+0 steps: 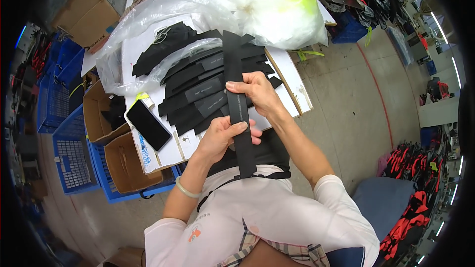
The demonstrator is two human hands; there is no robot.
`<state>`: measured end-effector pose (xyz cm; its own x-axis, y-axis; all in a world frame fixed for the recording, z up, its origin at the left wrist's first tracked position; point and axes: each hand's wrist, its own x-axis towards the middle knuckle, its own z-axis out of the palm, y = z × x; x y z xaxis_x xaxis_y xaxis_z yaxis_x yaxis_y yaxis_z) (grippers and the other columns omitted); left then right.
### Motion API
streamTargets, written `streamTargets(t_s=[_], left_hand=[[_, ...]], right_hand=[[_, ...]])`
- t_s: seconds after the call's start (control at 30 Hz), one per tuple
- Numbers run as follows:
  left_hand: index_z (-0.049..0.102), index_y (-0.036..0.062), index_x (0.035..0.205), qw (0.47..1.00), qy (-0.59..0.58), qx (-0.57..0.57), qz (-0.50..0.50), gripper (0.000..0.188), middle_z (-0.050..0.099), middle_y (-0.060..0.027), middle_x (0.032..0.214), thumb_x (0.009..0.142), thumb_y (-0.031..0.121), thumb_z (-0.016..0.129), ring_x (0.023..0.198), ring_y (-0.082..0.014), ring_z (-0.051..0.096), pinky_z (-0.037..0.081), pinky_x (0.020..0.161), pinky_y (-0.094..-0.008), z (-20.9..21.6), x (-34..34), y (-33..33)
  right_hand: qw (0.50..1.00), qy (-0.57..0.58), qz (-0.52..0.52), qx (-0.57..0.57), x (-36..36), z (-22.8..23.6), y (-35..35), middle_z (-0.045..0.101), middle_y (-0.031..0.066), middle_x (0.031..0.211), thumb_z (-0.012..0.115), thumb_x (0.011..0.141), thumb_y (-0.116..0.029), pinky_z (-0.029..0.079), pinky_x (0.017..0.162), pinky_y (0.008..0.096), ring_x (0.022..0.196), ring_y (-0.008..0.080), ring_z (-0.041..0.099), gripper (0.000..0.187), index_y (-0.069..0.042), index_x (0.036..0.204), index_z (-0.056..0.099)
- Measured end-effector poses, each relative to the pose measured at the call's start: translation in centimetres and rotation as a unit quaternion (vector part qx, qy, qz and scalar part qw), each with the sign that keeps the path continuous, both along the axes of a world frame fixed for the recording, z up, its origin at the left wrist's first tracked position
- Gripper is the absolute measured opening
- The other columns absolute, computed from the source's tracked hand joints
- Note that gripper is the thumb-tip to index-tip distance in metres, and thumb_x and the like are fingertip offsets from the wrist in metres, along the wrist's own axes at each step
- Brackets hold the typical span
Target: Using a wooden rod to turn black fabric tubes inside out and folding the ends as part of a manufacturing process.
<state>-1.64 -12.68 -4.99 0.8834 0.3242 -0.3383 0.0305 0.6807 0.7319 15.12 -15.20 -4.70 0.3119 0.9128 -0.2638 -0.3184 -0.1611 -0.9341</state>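
Note:
A long black fabric strap [232, 62] with small pale print runs upright in front of me. My right hand [257, 93] grips it near the middle, thumb on top and fingers behind. Lower down, my left hand [220, 136] pinches the same strap, its thumb lying across the front edge. The strap's bottom end hangs by my waist. Beneath and behind it, many similar black straps [190, 111] lie overlapped in a fanned pile on the white table [173, 153].
A smartphone [148, 125] lies at the table's left corner. Clear plastic sheeting [111, 69] and a bulging plastic bag [272, 10] cover the far part. Cardboard boxes [126, 163] and blue crates [74, 160] stand at left. Red and black goods [410, 173] hang at right.

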Motion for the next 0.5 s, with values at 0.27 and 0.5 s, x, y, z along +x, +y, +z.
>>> streamTargets(t_s=[0.27, 0.5], left_hand=[[0.049, -0.0035, 0.109, 0.942, -0.13, -0.097, 0.292, 0.019, 0.061, -0.0221, 0.104, 0.092, 0.007, 0.05, 0.098, -0.0324, 0.061, 0.051, 0.089, -0.0405, -2.0, 1.3, 2.4], [0.051, -0.0018, 0.105, 0.926, -0.148, -0.101, 0.331, 0.016, 0.059, -0.0229, 0.108, 0.094, 0.008, 0.047, 0.107, -0.0359, 0.057, 0.048, 0.092, -0.0418, -2.1, 1.7, 3.0]], right_hand=[[0.97, -0.243, 0.023, 0.015, -1.1, -1.6, -3.7, 0.06, 0.0009, 0.076, 0.07, 0.081, -0.024, 0.04, 0.061, 0.0211, 0.064, 0.0044, 0.049, 0.023, -0.004, 0.079, 0.058], [0.986, -0.141, 0.072, -0.044, -4.1, -2.1, -5.1, 0.042, -0.004, 0.058, 0.063, 0.086, -0.024, 0.029, 0.048, 0.0246, 0.056, 0.0045, 0.035, 0.03, -0.001, 0.069, 0.056]])
